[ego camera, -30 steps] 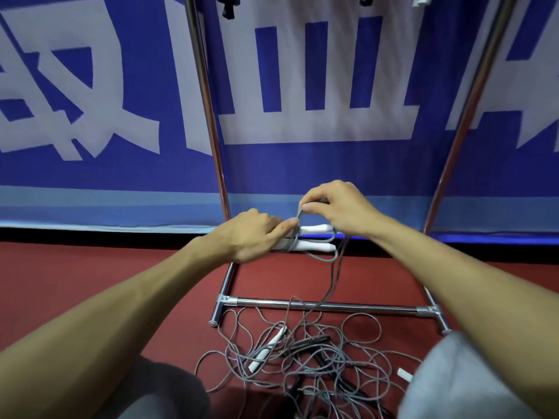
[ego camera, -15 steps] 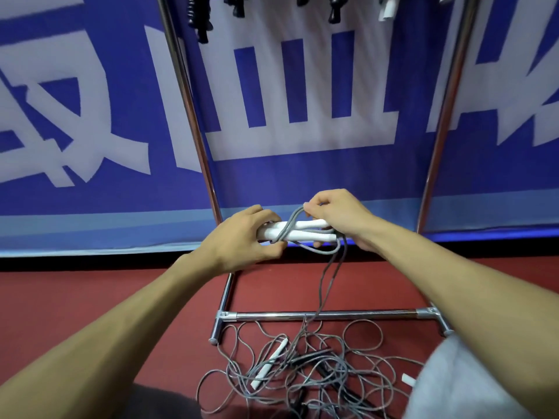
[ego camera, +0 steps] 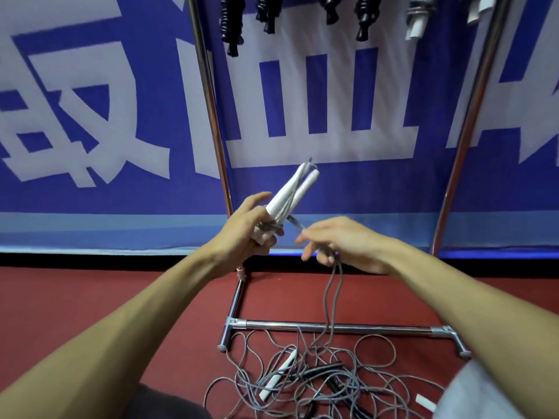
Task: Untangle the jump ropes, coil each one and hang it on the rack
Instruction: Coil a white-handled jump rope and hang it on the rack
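Note:
My left hand (ego camera: pixel 252 228) grips the two white handles (ego camera: pixel 292 189) of a jump rope, tilted up and to the right, with grey cord wound round their lower ends. My right hand (ego camera: pixel 338 243) is beside it to the right, with the grey cord (ego camera: pixel 331 294) running through its loosely curled fingers and hanging down to the floor. There a tangled pile of grey ropes (ego camera: pixel 317 379) lies with a white handle (ego camera: pixel 279 375) and black handles in it. The chrome rack (ego camera: pixel 332 326) stands behind the pile.
Coiled ropes with black handles (ego camera: pixel 233 22) and white handles (ego camera: pixel 417 16) hang from the top of the rack. A blue and white banner (ego camera: pixel 90 116) covers the wall behind. The floor (ego camera: pixel 90 297) is red. My knees show at the bottom edge.
The handles were level between both hands; now my left hand holds them tilted upward alone. My right hand has come off them and dropped right along the cord. The view has tilted up.

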The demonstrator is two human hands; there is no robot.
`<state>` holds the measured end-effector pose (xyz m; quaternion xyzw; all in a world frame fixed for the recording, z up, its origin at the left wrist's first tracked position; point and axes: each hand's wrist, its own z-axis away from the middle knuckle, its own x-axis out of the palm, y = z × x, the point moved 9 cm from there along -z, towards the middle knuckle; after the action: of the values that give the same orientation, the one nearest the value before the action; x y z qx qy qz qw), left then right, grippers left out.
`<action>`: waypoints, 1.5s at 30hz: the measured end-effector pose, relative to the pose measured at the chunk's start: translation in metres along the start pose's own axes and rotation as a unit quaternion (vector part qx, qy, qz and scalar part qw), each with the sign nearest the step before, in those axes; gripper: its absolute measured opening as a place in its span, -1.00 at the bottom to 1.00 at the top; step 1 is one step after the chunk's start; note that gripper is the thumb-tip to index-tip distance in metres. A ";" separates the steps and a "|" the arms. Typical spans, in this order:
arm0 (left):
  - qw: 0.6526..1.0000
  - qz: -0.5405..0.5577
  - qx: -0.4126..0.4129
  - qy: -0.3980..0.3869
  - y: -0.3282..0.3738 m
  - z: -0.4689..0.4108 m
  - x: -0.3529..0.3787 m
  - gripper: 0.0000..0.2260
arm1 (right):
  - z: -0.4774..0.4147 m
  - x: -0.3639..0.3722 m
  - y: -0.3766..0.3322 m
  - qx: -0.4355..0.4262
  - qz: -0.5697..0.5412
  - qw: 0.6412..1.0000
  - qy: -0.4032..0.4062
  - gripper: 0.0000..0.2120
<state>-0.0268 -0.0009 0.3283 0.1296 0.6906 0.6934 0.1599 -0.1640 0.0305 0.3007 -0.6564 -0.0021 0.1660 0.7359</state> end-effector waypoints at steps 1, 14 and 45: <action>1.000 0.001 -0.004 0.015 -0.002 -0.001 -0.004 -0.62 | 0.001 0.010 0.003 0.007 0.050 0.998 -0.032 -0.79; 0.860 -0.507 0.042 -0.038 -0.041 -0.016 -0.014 -0.92 | 0.002 0.018 0.000 -0.063 0.477 0.875 -0.053 -0.86; 0.840 -0.511 0.101 -0.153 -0.033 0.010 0.056 -0.80 | 0.038 -0.026 -0.059 -0.197 0.396 0.877 0.188 -0.78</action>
<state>-0.0725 0.0303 0.2936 -0.1220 0.6915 0.4115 0.5811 -0.1825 0.0558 0.3690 -0.7525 0.3634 0.3132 0.4512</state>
